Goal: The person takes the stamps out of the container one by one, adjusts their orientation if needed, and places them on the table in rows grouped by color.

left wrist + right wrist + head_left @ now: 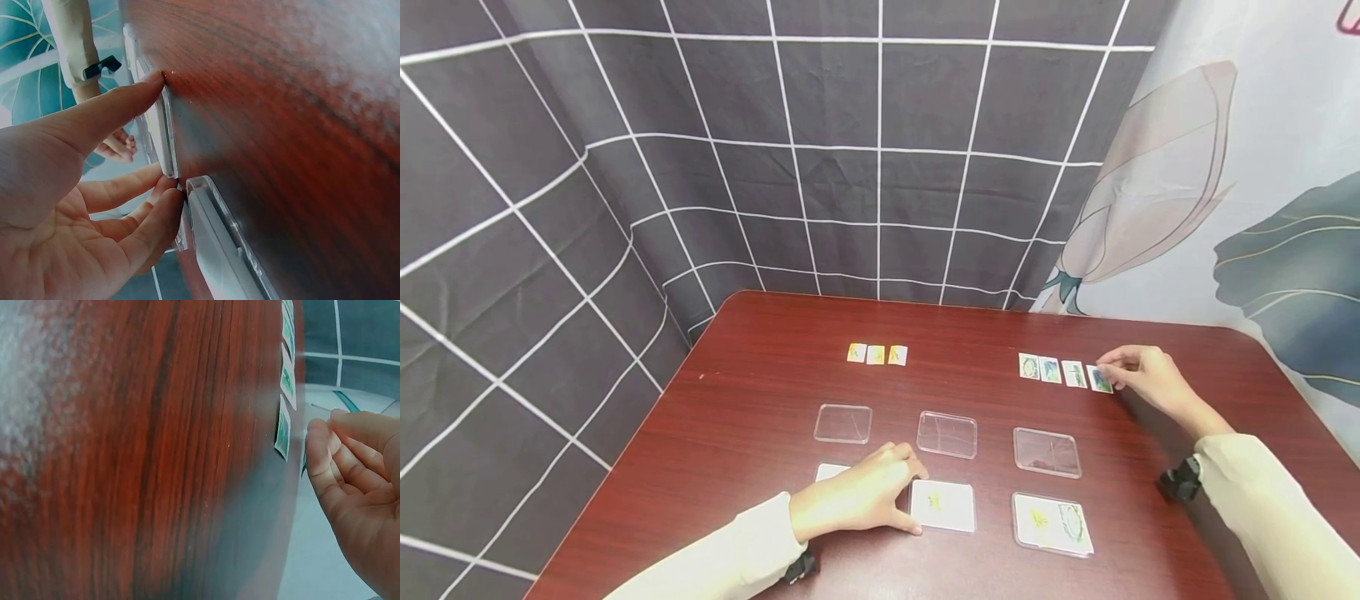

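Left hand [872,493] clamped across left end of middle case [953,510], long axis left-right. Beyond case, rightward: rightmost green card [1100,382], long axis roughly near-far. Right hand [1156,388] there, fingertips together; cannot tell if gripping.

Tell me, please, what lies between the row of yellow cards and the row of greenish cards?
Only bare reddish-brown tabletop lies between the three yellow cards and the four greenish cards; the head view shows this.
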A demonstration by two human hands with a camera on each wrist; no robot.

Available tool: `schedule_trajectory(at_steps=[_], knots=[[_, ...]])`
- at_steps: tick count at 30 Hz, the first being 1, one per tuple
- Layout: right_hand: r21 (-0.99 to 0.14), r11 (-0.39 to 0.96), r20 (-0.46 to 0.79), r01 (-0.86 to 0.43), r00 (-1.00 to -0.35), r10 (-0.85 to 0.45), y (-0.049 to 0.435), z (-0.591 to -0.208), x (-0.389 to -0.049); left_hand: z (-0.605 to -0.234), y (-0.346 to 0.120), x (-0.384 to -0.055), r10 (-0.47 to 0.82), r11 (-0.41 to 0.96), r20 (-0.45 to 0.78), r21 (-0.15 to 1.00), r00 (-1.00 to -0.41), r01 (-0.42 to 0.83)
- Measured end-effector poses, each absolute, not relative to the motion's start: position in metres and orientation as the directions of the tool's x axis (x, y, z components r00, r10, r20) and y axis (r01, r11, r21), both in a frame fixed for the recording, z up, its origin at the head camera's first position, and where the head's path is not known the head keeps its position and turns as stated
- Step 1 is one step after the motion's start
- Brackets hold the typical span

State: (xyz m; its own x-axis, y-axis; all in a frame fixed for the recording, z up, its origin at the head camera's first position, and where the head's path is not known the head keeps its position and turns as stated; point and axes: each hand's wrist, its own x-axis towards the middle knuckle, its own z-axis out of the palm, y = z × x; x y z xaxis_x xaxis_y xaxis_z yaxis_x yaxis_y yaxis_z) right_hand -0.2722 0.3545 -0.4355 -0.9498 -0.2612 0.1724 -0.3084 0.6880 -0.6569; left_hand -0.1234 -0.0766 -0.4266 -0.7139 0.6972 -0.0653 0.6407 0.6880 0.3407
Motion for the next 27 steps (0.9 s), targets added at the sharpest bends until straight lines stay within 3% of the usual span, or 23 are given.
schedule_trajectory(at_steps=[27], knots=[[-0.66,0.664,0.202,-0.353,-0.934,-0.296,0.337,-0.427,-0.256,-0.426,-0.077,-0.123,0.698,0.685,-0.056,0.342,-0.713,0.643]])
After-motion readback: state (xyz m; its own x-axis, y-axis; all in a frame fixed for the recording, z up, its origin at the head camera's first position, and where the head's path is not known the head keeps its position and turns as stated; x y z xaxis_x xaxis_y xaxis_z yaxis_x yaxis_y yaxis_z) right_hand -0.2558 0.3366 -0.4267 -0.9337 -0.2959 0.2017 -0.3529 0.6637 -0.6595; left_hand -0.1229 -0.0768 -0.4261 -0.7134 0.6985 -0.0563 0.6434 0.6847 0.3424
